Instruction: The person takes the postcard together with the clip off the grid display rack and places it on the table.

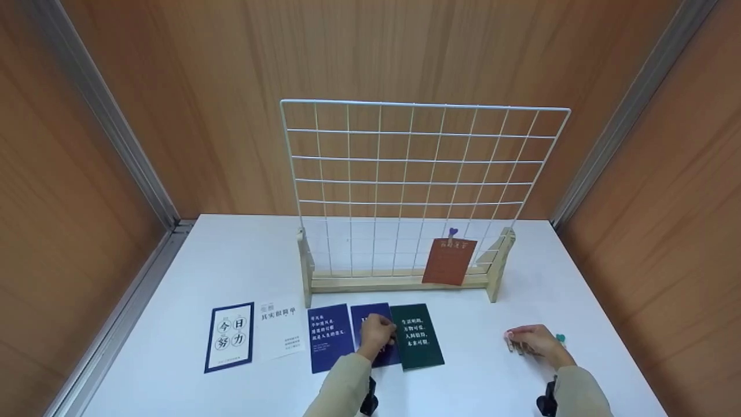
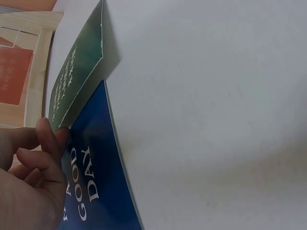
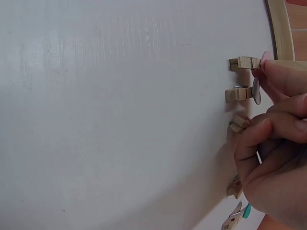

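My left hand (image 1: 377, 335) pinches the left edge of a dark green card (image 1: 418, 339) with white writing. In the left wrist view the green card (image 2: 79, 72) is tilted up from the white table. Beneath that hand lies a blue card (image 2: 103, 167) reading "GOOD DAY". Over on the right, my right hand (image 1: 535, 341) pinches the pink head of a small wooden clothespin (image 3: 247, 63) between thumb and finger. Several more clothespins stand in a row by its fingers, among them one with a grey head (image 3: 237, 95) and one with a teal head (image 3: 233, 219).
A white wire grid (image 1: 405, 134) stands in a wooden base (image 1: 370, 284) behind the cards. A purple-heart clip (image 1: 453, 232) holds a rust-red card (image 1: 450, 262) on it. Left lie another blue card (image 1: 331, 341), a white card (image 1: 281, 330) and a blue-bordered card (image 1: 230, 359).
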A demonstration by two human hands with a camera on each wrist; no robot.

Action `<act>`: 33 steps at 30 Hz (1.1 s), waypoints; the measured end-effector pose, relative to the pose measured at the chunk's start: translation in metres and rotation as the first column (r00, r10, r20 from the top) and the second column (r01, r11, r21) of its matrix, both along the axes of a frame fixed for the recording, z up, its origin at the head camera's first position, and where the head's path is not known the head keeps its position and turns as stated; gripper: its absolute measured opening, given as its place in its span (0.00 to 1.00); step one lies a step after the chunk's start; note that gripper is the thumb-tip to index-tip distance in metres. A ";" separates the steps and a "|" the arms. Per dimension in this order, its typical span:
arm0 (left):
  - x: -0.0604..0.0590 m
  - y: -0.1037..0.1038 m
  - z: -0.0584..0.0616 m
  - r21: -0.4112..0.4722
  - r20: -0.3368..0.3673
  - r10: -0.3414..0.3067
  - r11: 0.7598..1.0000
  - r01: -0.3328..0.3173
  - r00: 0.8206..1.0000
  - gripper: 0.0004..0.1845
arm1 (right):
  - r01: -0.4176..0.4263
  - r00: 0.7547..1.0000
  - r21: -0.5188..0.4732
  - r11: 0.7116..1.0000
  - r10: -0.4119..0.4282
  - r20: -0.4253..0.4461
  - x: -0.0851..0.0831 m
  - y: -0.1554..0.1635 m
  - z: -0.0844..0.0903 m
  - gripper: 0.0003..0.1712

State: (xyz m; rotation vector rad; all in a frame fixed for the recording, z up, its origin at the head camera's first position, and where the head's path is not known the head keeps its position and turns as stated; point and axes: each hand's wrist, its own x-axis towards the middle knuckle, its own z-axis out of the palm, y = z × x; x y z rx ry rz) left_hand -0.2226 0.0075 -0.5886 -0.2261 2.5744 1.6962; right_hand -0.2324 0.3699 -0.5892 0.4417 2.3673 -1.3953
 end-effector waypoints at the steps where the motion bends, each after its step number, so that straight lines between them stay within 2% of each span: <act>1: 0.000 0.000 0.000 -0.009 0.000 0.001 1.000 -0.001 1.000 0.04 | -0.005 1.000 -0.003 1.000 0.005 -0.012 0.001 0.000 0.000 0.21; 6: 0.000 0.003 0.002 -0.058 0.000 0.022 0.998 -0.022 1.000 0.04 | -0.017 0.997 -0.009 1.000 0.016 -0.075 0.004 -0.002 0.000 0.20; 8: 0.000 0.003 0.003 -0.064 0.002 0.030 0.998 -0.030 1.000 0.04 | -0.007 0.998 -0.008 1.000 0.006 -0.070 0.004 -0.002 0.000 0.20; 13: -0.001 0.003 0.002 -0.048 -0.020 0.027 0.998 -0.028 0.999 0.04 | 0.003 0.999 -0.002 1.000 -0.003 -0.055 0.004 -0.001 0.001 0.20; 19: -0.005 -0.002 0.003 -0.030 -0.071 0.023 0.999 -0.025 0.997 0.04 | 0.000 0.997 -0.022 1.000 -0.001 -0.076 0.003 -0.003 0.006 0.19; 27: -0.015 -0.008 0.020 -0.099 -0.135 -0.017 0.995 0.004 0.991 0.06 | -0.002 0.994 -0.031 1.000 -0.002 -0.109 -0.011 -0.009 0.027 0.23; 33: -0.024 -0.006 0.038 -0.111 -0.191 -0.065 0.993 0.045 0.979 0.06 | 0.000 0.975 -0.020 1.000 -0.004 -0.220 -0.026 -0.016 0.047 0.21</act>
